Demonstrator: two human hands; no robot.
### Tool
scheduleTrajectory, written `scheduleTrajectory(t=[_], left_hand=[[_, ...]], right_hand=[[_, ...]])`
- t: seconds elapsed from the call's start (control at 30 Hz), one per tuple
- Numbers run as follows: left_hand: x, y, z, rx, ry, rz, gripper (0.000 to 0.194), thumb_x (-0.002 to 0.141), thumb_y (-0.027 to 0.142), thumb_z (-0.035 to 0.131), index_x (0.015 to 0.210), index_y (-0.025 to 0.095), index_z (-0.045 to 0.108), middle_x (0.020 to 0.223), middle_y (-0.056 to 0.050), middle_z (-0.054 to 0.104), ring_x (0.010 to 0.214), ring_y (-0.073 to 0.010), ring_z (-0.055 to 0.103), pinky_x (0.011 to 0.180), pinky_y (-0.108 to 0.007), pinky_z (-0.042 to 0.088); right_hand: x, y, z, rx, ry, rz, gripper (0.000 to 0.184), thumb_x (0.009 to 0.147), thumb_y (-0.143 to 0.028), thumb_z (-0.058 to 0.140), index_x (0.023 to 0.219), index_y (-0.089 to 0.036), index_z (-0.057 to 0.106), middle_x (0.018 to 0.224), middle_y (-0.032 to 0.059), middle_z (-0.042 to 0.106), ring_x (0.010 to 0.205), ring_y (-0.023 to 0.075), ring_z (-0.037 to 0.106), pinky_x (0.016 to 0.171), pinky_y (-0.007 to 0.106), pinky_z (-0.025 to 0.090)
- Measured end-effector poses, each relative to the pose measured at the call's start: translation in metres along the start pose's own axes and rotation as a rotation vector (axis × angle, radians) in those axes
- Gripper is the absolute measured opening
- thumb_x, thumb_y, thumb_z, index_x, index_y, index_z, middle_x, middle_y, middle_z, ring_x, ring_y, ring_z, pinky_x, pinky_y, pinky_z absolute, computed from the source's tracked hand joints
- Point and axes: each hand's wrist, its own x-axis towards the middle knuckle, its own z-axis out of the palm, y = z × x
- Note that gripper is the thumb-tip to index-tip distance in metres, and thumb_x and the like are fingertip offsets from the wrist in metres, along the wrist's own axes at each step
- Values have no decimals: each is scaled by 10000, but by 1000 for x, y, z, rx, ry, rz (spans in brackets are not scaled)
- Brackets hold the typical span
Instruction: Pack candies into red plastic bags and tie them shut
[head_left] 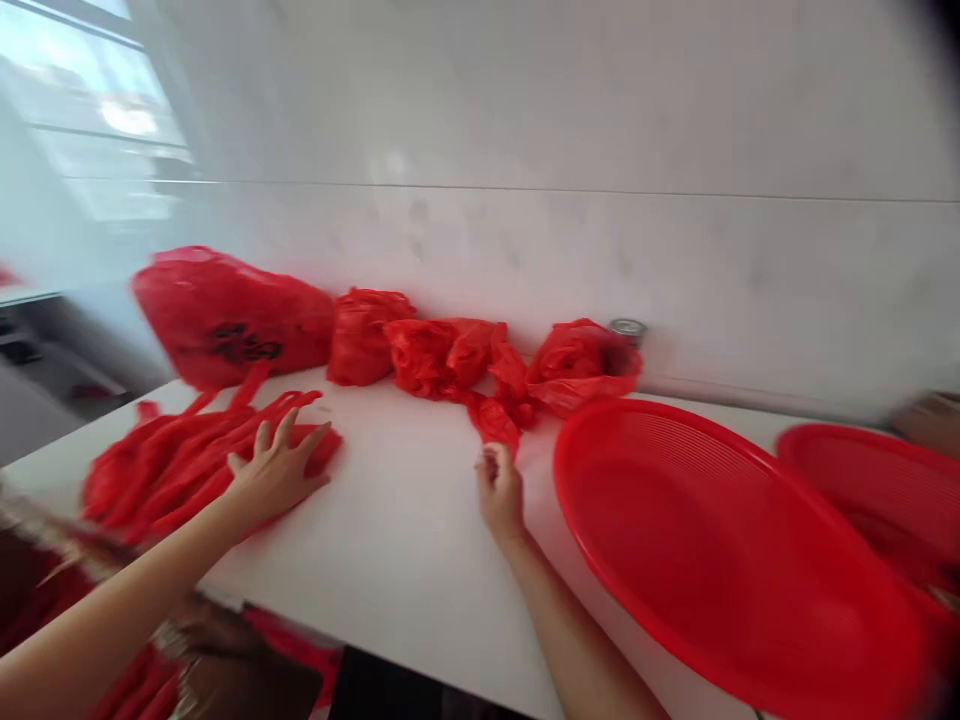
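Observation:
My left hand (pixel 277 465) lies with fingers spread on a flat, crumpled pile of red plastic bags (pixel 165 470) at the left of the white table. Over the middle of the table, my right hand (pixel 501 490) is closed on the end of a thin red plastic bag (pixel 495 420). That bag stretches back toward other bunched red bags (pixel 450 350) along the wall. To the right of my right hand sits a large red plastic basket (pixel 675 540).
A big filled red bag (pixel 232 320) with dark print leans at the back left. An open red bag (pixel 585 365) stands by a metal can (pixel 628 328). Another red basket (pixel 885 480) is at far right. The marble wall (pixel 487 230) bounds the table (pixel 405 520) behind.

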Motion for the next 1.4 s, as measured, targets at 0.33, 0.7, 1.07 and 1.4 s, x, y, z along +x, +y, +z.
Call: scheduleTrajectory(t=[0.33,0.7,1.07,1.4], left_hand=[[8,134,-11,-423,-424,536,720,809,645,500,1463,411,308,1582,-58,212,1359,-357,362,1035,-520,373],[-31,202,-40,-848,-1121,442,757,795,616,572,1468,393,307,1485,-45,422,1299,-273,460,1048,-424,393],[-65,283,-37,-1338,-1171,414,859,842,518,561,1526,316,82,1518,-125,349,1194,-255,542,990,-433,440],[-64,370,30,-1059,-495,739,445,819,331,592,1261,287,610,1443,-120,451,1052,-271,625,910,-432,498]], right_hand=[[-7,-104,-231,-454,240,-304,310,921,-339,461,1201,-276,580,1132,73,628,1072,226,585,867,379,508],[-70,33,-457,-1283,416,595,584,743,-639,594,1108,-192,686,1506,238,164,1384,454,171,1006,603,248],[-47,4,-482,-1255,803,136,427,729,-482,727,932,-107,714,1441,225,371,1336,289,384,1072,345,343],[-56,-113,-374,-881,670,-242,303,779,-597,636,858,-304,644,1405,64,485,1225,275,530,999,444,469]])
